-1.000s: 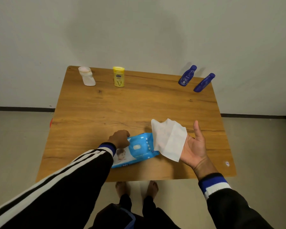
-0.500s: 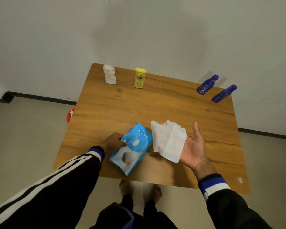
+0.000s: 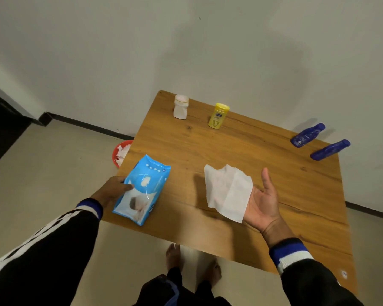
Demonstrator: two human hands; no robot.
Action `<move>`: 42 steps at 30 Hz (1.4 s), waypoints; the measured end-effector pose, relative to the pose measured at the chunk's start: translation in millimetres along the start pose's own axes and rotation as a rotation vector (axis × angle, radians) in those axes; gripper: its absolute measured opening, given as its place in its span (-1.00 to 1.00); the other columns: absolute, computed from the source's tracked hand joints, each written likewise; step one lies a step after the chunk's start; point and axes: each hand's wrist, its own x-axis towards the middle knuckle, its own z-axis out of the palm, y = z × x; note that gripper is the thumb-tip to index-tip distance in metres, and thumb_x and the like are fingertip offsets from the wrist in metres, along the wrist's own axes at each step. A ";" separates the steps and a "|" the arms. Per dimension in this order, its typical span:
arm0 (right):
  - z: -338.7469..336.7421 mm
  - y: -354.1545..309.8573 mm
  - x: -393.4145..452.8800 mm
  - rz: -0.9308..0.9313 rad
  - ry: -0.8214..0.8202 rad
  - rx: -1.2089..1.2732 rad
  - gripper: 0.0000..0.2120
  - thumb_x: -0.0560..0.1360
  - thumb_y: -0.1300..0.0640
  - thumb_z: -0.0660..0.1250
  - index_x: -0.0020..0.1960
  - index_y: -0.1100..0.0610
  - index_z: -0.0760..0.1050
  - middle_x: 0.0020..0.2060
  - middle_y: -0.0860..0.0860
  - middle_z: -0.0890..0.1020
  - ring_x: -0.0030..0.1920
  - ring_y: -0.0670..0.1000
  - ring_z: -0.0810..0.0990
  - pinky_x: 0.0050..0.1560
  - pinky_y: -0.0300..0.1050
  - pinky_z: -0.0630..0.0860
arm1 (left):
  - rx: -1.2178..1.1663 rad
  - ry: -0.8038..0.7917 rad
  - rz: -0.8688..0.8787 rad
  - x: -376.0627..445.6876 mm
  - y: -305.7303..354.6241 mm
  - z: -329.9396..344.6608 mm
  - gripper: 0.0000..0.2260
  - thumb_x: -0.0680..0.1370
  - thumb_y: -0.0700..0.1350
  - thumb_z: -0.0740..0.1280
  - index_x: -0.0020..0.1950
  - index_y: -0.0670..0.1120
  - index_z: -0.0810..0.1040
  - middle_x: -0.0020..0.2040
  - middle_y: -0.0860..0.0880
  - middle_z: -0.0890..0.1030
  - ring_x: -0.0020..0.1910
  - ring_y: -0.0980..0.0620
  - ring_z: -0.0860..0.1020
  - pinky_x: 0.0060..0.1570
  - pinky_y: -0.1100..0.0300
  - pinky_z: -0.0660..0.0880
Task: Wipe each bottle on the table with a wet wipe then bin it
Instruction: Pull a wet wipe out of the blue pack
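L hand (image 3: 111, 192) grips wipe pack (image 3: 143, 189), long axis pointing away; R hand (image 3: 262, 204) spread under wet wipe (image 3: 228, 191).

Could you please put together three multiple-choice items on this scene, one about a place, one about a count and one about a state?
1. Where is the red bin?
A. On the table
B. On the floor by the table's left edge
C. Under the right hand

2. How many dark blue bottles are on the table?
A. One
B. Two
C. Three

3. How does the right hand carry the wet wipe?
A. Crumpled in a fist
B. Spread over the open palm
C. Pressed flat on the table

Answers:
1 B: the bin shows on the floor beside the left edge, with white wipes in it.
2 B: one dark blue bottle and a second sit near the far right corner.
3 B: the fingers are straight, the wipe draped flat; the left hand grips the wipes pack.
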 end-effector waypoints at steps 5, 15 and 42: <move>8.5 3.3 1.2 0.004 0.023 -0.025 -0.15 0.46 -0.48 0.16 0.48 0.13 0.36 0.45 0.19 0.41 0.42 0.25 0.40 0.40 0.25 0.31 | -0.052 -0.007 -0.020 3.9 -19.6 -15.7 -0.80 0.59 -0.21 0.36 0.19 -0.24 0.56 0.09 -0.26 0.67 0.06 -0.28 0.65 0.07 -0.18 0.60; 15.0 6.8 -7.0 -0.024 0.029 -0.001 -0.17 0.46 -0.46 0.18 0.45 0.14 0.40 0.43 0.20 0.43 0.39 0.26 0.44 0.36 0.26 0.36 | 0.001 0.102 0.039 -1.2 -16.1 -7.0 -0.88 0.55 -0.27 0.35 0.08 -0.17 0.53 0.04 -0.21 0.65 0.02 -0.24 0.63 0.06 -0.11 0.59; -0.6 -43.3 -20.5 -0.036 -0.001 0.073 -0.21 0.47 -0.41 0.18 0.44 0.18 0.43 0.42 0.22 0.44 0.44 0.27 0.37 0.51 0.24 0.13 | 0.102 0.309 0.417 -8.1 146.8 33.7 -0.60 0.55 -0.15 0.42 0.36 -0.12 0.47 0.25 -0.08 0.55 0.23 -0.06 0.53 0.21 0.08 0.46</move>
